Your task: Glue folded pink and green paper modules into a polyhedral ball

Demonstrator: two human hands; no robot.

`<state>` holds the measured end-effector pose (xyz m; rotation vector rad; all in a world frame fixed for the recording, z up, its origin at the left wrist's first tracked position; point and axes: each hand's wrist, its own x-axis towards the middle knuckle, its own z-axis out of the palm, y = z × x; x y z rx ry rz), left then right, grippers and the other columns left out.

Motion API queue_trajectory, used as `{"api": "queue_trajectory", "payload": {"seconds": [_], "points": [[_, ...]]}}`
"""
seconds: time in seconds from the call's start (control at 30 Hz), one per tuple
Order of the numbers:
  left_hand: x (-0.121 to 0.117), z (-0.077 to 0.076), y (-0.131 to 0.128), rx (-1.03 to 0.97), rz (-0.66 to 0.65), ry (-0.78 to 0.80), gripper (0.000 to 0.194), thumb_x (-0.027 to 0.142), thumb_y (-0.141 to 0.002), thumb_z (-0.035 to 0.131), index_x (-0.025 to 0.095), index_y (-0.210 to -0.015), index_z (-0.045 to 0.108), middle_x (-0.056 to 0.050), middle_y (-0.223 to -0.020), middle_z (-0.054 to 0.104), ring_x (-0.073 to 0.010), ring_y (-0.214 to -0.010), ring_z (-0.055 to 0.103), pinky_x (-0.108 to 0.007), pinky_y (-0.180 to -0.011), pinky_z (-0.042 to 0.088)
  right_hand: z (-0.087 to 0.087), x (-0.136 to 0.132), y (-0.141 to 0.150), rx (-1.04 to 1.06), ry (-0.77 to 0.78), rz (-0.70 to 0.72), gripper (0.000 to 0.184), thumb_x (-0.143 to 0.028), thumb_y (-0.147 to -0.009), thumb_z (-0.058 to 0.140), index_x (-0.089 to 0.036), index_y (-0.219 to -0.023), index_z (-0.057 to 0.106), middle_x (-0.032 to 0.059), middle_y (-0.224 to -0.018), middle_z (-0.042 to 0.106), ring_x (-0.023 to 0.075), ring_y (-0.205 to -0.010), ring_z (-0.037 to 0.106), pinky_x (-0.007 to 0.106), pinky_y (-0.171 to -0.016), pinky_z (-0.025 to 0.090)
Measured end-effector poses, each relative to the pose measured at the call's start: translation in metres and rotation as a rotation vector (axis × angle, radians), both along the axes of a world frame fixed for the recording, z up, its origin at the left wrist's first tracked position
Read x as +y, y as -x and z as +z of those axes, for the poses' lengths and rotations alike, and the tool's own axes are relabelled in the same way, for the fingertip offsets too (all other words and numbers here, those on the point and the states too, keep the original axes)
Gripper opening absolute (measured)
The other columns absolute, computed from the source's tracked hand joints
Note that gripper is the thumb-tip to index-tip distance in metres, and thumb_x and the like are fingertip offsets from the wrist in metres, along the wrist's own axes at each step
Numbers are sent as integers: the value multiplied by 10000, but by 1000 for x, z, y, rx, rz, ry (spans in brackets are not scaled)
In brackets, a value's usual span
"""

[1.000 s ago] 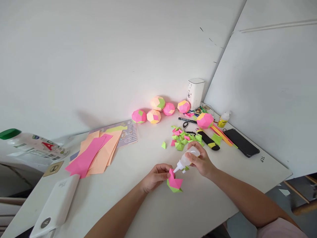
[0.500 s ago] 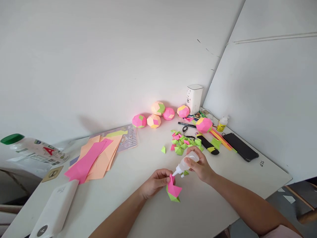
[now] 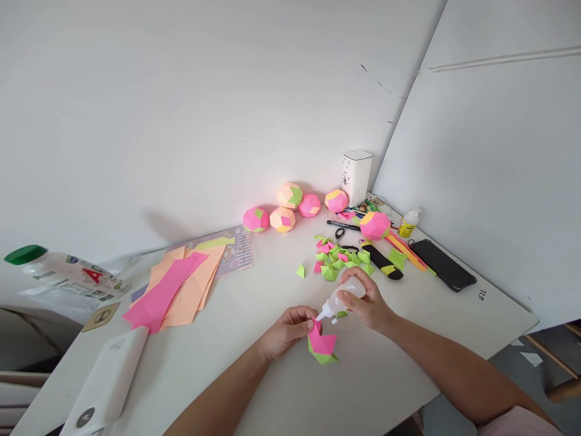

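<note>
Between thumb and fingers, my left hand [image 3: 290, 330] pinches the top of a folded paper model [image 3: 322, 344], pink above and green below. My right hand [image 3: 367, 301] is wrapped round a white glue bottle [image 3: 347, 295], tilted down to the left. Its nozzle tip is at the pink flap beside my left thumb; whether it touches, or glue comes out, I cannot tell. The small cap dangles by the nozzle. Beyond my right hand lies a pile of green and pink folded paper pieces [image 3: 338, 260]. One green piece [image 3: 301, 270] sits apart to the left.
Several faceted paper balls [image 3: 282, 219] stand along the wall. On the right are a utility knife [image 3: 381, 260], scissors [image 3: 340, 234], a phone [image 3: 442, 264] and a yellow-labelled bottle [image 3: 409, 223]. Paper sheets [image 3: 175, 287], a white power bank [image 3: 109, 378] and a green-capped bottle [image 3: 68, 272] occupy the left.
The glue nozzle has shifted slightly left and closer in against the pink flap. The paper model has tilted a little in my left hand and back. The view has dipped slightly.
</note>
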<state>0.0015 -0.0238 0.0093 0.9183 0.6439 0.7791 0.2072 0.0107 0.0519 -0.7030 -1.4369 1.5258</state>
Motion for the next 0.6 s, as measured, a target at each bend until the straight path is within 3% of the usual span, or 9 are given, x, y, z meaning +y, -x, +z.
{"api": "queue_trajectory", "payload": {"seconds": [0.2,0.6], "points": [[-1,4,0,-4,-23,-6,211,352,-765,665,147,-726,629,-23,-686,577,-129,-643,497,-263,-643,366,5,-4,-2,-87,-104,-44,231,-376,-780,652,-234,-865,491,-34,-721,439,79,-501,387,208,-443,352],[0,0,0,-9,-12,3,211,345,-752,680,144,-724,623,-20,-676,592,-125,-624,503,-257,-624,358,9,-6,-1,-115,-193,-32,205,-365,-799,626,-239,-868,478,-46,-647,445,87,-475,402,214,-441,339]]}}
